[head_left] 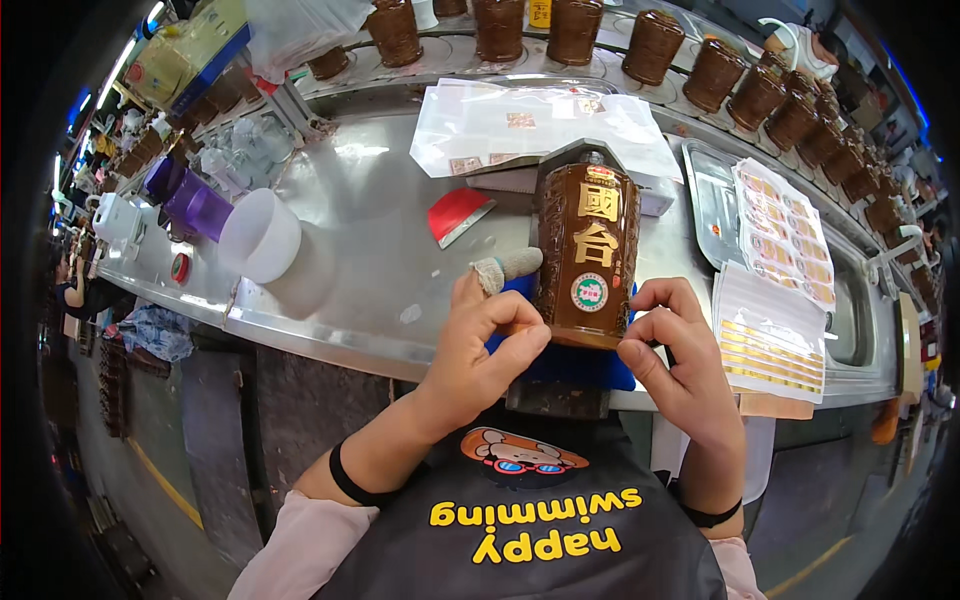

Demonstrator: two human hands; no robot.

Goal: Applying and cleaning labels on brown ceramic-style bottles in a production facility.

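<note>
A brown glass bottle (588,240) with raised gold characters leans back on a blue cloth (560,370) at the table's front. A round white-rimmed, green-centred sticker (589,292) sits low on its front. My left hand (480,340) is closed at the bottle's lower left side, thumb pressed to a bent finger; a finger in a pale finger cot (508,265) stretches along the glass. On the lower right side, my right hand (683,360) has its thumb and curled fingers against the bottle. Together the two hands steady it from both sides.
Sticker sheets (785,230) and a gold-striped sheet (765,345) lie right, by a metal tray (705,205). White sheets (540,125) lie behind the bottle. A red-and-silver scraper (457,215) and white tub (262,235) are left. Several brown bottles (653,47) line the conveyor.
</note>
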